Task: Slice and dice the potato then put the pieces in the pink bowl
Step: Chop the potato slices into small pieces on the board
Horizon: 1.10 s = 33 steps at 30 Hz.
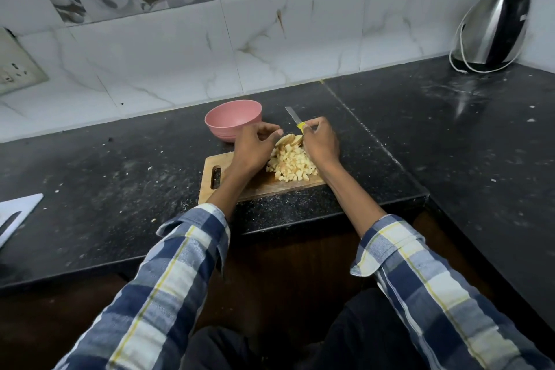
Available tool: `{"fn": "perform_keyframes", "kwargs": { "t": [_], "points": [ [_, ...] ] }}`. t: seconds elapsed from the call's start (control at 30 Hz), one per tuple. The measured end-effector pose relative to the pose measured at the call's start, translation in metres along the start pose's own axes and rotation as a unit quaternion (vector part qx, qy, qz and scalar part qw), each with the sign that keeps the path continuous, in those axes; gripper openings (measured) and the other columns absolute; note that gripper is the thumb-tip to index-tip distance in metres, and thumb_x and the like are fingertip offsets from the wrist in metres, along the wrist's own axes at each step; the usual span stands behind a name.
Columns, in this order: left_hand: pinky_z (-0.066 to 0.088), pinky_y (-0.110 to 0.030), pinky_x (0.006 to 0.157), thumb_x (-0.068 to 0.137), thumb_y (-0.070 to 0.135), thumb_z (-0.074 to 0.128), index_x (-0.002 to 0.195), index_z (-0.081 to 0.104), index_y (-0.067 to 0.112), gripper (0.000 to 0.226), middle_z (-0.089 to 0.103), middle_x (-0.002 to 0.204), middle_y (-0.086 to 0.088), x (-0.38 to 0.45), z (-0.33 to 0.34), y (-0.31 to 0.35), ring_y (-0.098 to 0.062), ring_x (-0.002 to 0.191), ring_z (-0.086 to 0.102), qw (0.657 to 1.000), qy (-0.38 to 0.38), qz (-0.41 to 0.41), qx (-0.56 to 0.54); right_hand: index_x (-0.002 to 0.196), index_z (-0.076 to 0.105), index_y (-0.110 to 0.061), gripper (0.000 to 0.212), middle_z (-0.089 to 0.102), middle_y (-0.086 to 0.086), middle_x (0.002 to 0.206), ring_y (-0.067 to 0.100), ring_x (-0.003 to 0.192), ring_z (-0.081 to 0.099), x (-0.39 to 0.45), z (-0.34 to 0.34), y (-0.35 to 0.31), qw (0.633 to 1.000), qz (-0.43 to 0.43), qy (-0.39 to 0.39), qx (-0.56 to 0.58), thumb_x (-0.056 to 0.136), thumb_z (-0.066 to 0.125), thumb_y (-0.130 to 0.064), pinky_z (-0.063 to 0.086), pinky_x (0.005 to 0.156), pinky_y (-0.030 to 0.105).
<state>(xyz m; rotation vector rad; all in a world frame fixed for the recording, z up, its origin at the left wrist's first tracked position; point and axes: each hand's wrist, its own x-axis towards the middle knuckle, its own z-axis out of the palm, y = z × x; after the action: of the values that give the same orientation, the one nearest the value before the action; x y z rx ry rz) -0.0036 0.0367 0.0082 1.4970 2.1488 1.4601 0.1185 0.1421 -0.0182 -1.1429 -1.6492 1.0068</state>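
A pile of diced potato (292, 166) lies on the wooden cutting board (210, 186). At the pile's far end sit a few round potato slices (286, 139). My left hand (255, 144) is curled over the left side of the pile, its fingertips by the slices. My right hand (319, 141) grips a knife by its yellow handle (300, 126); the blade (292, 115) points away toward the wall. The pink bowl (232, 120) stands just beyond the board, behind my left hand; its inside looks empty.
The black stone counter (120, 177) bends in an L to the right, where a steel kettle (492, 30) stands in the corner. A white board (15, 213) lies at the left edge. Potato crumbs dot the counter. The tiled wall is close behind the bowl.
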Motion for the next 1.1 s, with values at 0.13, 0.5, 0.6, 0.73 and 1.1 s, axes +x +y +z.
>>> {"fn": "perform_keyframes", "kwargs": {
  "t": [0.13,0.5,0.6,0.73,1.1],
  "points": [
    [0.056,-0.026,0.078,0.091,0.04,0.078,0.11,0.079,0.015,0.031,0.079,0.095,0.004,0.011,0.01,-0.001,-0.01,0.086,0.073,0.996,-0.061,-0.033,0.047,0.103,0.059,-0.028,0.004,0.068,-0.007,0.101,0.021,0.09,0.068,0.0,0.0,0.001,1.0,0.0,0.001,-0.003,0.101,0.056,-0.03,0.058,0.083,0.049],
    [0.052,-0.017,0.067,0.087,0.03,0.085,0.112,0.076,0.012,0.033,0.075,0.09,0.004,0.025,0.005,0.004,-0.008,0.079,0.07,0.994,-0.07,-0.07,0.043,0.105,0.059,-0.026,0.006,0.067,-0.006,0.103,0.022,0.092,0.067,0.0,0.0,0.0,1.0,-0.003,-0.006,-0.024,0.103,0.056,-0.03,0.056,0.081,0.046],
    [0.051,-0.014,0.066,0.085,0.029,0.085,0.112,0.078,0.01,0.033,0.076,0.09,0.004,0.027,0.004,0.005,-0.005,0.079,0.071,0.994,-0.067,-0.069,0.057,0.106,0.06,-0.026,0.007,0.068,-0.006,0.105,0.021,0.093,0.067,0.0,0.0,0.0,1.0,-0.004,-0.006,-0.027,0.102,0.056,-0.03,0.056,0.081,0.046],
    [0.055,-0.02,0.07,0.083,0.022,0.088,0.112,0.078,0.014,0.032,0.077,0.096,0.001,0.026,0.002,0.006,-0.008,0.082,0.071,0.996,-0.042,-0.065,0.045,0.106,0.06,-0.025,0.007,0.068,-0.006,0.105,0.021,0.092,0.067,0.0,-0.001,-0.002,1.0,-0.001,-0.01,-0.027,0.103,0.056,-0.03,0.056,0.082,0.047],
    [0.062,-0.026,0.08,0.089,-0.002,0.076,0.111,0.078,0.01,0.026,0.078,0.099,-0.005,0.014,-0.025,0.012,-0.017,0.091,0.076,0.98,0.022,-0.101,-0.173,0.097,0.055,-0.033,0.007,0.068,-0.005,0.101,0.022,0.086,0.07,-0.004,-0.005,-0.008,0.999,0.024,-0.007,0.022,0.101,0.057,-0.029,0.061,0.075,0.049]
  ]
}}
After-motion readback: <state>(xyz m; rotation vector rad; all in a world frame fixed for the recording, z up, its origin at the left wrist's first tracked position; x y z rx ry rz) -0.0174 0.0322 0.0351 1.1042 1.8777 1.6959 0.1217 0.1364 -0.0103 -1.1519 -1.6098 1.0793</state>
